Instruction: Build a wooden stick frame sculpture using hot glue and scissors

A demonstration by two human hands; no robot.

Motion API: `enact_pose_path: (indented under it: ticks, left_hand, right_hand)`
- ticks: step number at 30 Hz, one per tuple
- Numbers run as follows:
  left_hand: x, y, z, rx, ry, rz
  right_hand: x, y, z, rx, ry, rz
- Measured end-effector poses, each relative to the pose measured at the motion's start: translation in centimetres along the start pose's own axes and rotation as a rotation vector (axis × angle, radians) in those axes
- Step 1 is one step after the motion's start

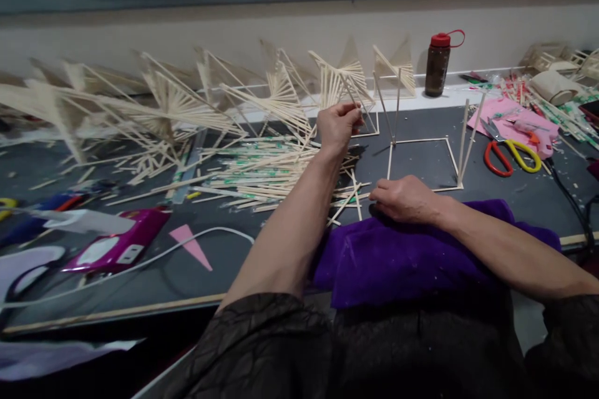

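Observation:
My left hand (337, 128) is raised over the far side of the pile, thumb and fingers pinched on a thin wooden stick, most of which they hide. Nearer to me, my right hand (403, 198) has its fingers closed at the end of a wooden stick (346, 201). Just beyond it lies a square stick frame (418, 140), with pairs of upright sticks at two corners. Part of another stick frame (378, 124) shows behind my left hand. Loose sticks (262, 174), some in green-printed wrappers, are heaped left of my hands.
Twisted stick structures (281, 96) line the wall. A red-capped bottle (437, 65) stands at the back. Scissors (512, 156) and a pink sheet (515, 118) lie right. A purple cloth (412, 255) covers the near edge. Left are a magenta device (124, 240) and a white cable (187, 240).

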State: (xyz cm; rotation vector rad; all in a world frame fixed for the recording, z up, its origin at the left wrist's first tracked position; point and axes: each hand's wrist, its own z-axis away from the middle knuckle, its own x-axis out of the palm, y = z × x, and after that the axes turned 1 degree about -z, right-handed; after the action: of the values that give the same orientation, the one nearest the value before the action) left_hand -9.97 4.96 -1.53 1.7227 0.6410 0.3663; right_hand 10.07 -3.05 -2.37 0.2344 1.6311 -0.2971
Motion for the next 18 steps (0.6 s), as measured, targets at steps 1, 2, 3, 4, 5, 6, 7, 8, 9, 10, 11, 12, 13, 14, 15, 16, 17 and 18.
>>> enact_pose_path:
  ticks: [1,2,3,4,5,6,7,8,9,10,11,12,13,14,15,16,17,18]
  left_hand:
    - [0.5,-0.5,-0.3,-0.005,-0.003,-0.003]
    - [0.9,-0.9,-0.6,-0.010,-0.003,-0.011]
    - [1.2,-1.4,-0.9,-0.016,0.003,-0.027]
    - [1.5,-1.8,-1.1,-0.021,0.008,-0.049]
    - [1.8,-2.2,-1.3,-0.026,0.013,-0.074]
    - [2.0,-2.6,-1.5,-0.030,0.017,-0.097]
    - [2.1,-2.9,-1.7,-0.033,0.020,-0.119]
    - [2.3,-3.2,-1.8,-0.035,0.023,-0.142]
    - [2.4,-3.5,-2.0,-0.035,0.025,-0.166]
    - [2.5,-3.7,-2.2,-0.032,0.026,-0.192]
    - [2.6,-3.9,-2.4,-0.026,0.028,-0.221]
    - [2.6,-4.1,-2.5,-0.017,0.031,-0.253]
    - [2.6,-4.2,-2.7,-0.006,0.034,-0.287]
    - [2.6,-4.3,-2.8,0.007,0.038,-0.322]
    - [2.6,-4.3,-2.9,0.019,0.041,-0.356]
    - [2.6,-4.3,-2.9,0.030,0.044,-0.389]
    - [2.6,-4.3,-3.0,0.040,0.046,-0.418]
    - [2.6,-4.2,-2.9,0.047,0.045,-0.440]
  right_hand:
    - [-0.1,0.0,0.0,0.003,-0.010,-0.003]
    - [-0.2,0.0,0.1,0.004,-0.019,-0.007]
    - [-0.4,-0.1,0.1,0.004,-0.028,-0.012]
    - [-0.5,-0.1,0.1,0.003,-0.036,-0.018]
    - [-0.6,-0.2,0.2,0.002,-0.043,-0.025]
    - [-0.7,-0.2,0.2,0.002,-0.049,-0.030]
    - [-0.8,-0.3,0.2,0.003,-0.057,-0.034]
    - [-0.9,-0.3,0.2,0.004,-0.065,-0.037]
    - [-1.0,-0.4,0.2,0.006,-0.074,-0.037]
    - [-1.1,-0.4,0.2,0.008,-0.082,-0.036]
    - [-1.2,-0.4,0.2,0.008,-0.090,-0.034]
    - [-1.3,-0.5,0.2,0.008,-0.095,-0.032]
    - [-1.3,-0.5,0.2,0.005,-0.099,-0.031]
    - [-1.4,-0.5,0.3,0.004,-0.102,-0.029]
    - [-1.4,-0.5,0.3,0.003,-0.104,-0.028]
    - [-1.4,-0.5,0.2,0.002,-0.107,-0.027]
    - [-1.4,-0.5,0.2,0.002,-0.109,-0.026]
    - [-1.4,-0.5,0.2,0.002,-0.110,-0.026]
